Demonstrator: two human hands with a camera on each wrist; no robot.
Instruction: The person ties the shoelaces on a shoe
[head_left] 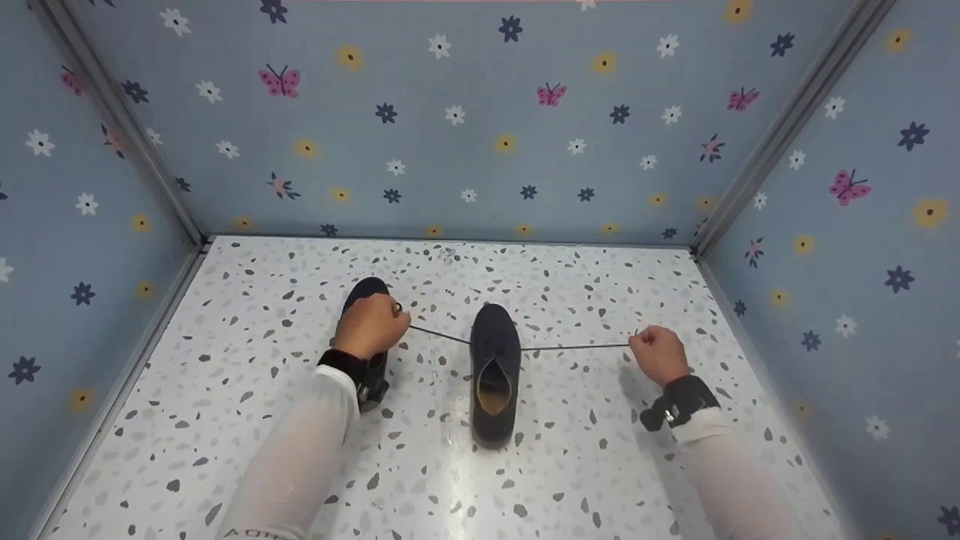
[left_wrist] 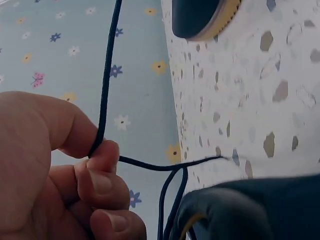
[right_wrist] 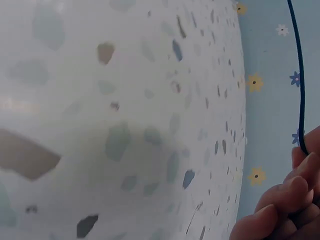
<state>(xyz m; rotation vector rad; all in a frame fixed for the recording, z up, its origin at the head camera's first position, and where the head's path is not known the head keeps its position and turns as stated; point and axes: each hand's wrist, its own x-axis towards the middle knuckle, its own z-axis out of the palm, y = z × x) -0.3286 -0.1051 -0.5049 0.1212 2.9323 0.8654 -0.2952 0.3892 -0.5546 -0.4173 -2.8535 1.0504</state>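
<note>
A dark shoe [head_left: 496, 330] stands upright between the two hands, toe away from me, its tan inside showing. To its left, my left hand [head_left: 371, 326] pinches one end of its shoelace [head_left: 441, 334], thumb against finger, and a short tail sticks out past the fingers in the left wrist view. Out to the right, my right hand [head_left: 660, 354] pinches the other lace end. Both lace lengths run nearly straight from the shoe. A second dark shoe [head_left: 367, 286] lies under my left hand, largely hidden by it; lace strands [left_wrist: 164, 200] rise from it.
The shoes are on a white speckled floor [head_left: 570, 465]. A flowered blue back wall [head_left: 465, 165] rises behind them, with matching side walls [head_left: 67, 247] at left and right. Each wrist carries a black strap with a camera.
</note>
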